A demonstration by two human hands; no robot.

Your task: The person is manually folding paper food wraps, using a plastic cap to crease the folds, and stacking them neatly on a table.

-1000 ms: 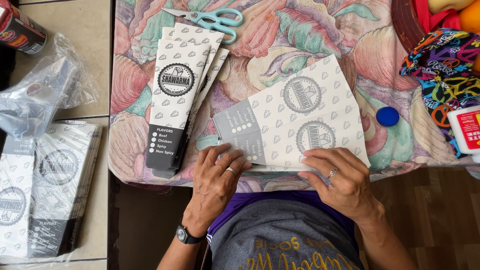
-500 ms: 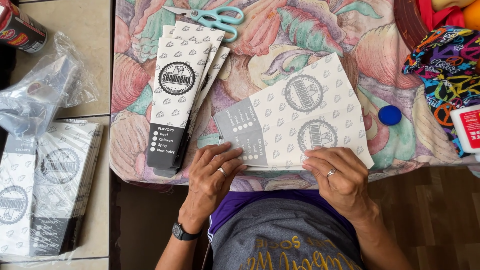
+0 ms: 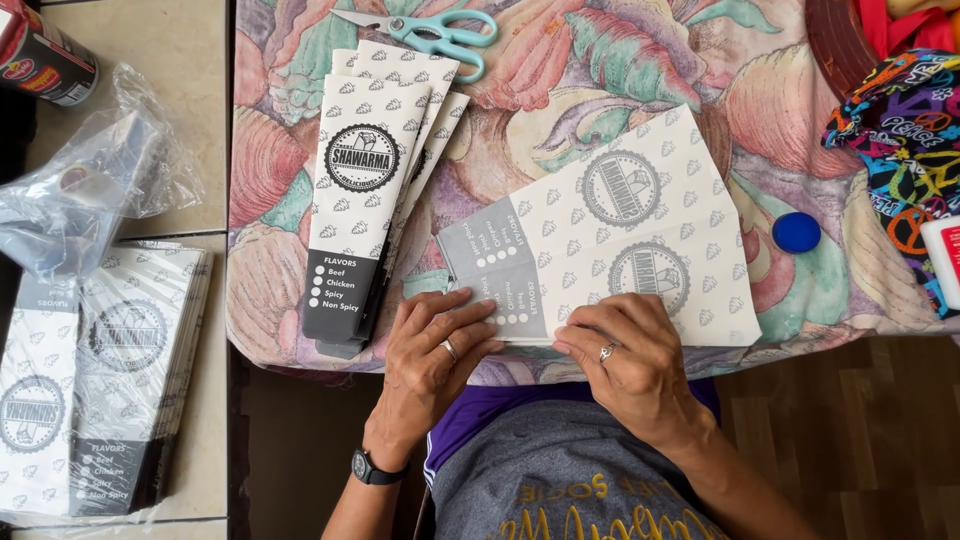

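Currently both my hands rest flat on a patterned paper sleeve [image 3: 610,240] lying at the near edge of the desk [image 3: 600,90], which is covered by a floral cloth. My left hand [image 3: 430,345] lies open, fingers spread, pressing on the grey end panel of the sleeve; a ring shows on one finger and a dark watch [image 3: 372,468] sits on the wrist. My right hand [image 3: 625,365] lies loosely curled, fingertips down on the sleeve's near edge, gripping nothing. The sleeve lies slanted, white with small grey marks and two round emblems. Left of it, a fanned stack of folded sleeves [image 3: 375,190] rests on the cloth, apart from my hands. Teal scissors [image 3: 440,35] lie beyond that stack. A blue cap [image 3: 796,232] sits to the right of the sleeve. On the tiled floor at left, a wrapped bundle of sleeves [image 3: 95,380] lies beside crumpled clear plastic [image 3: 90,190]
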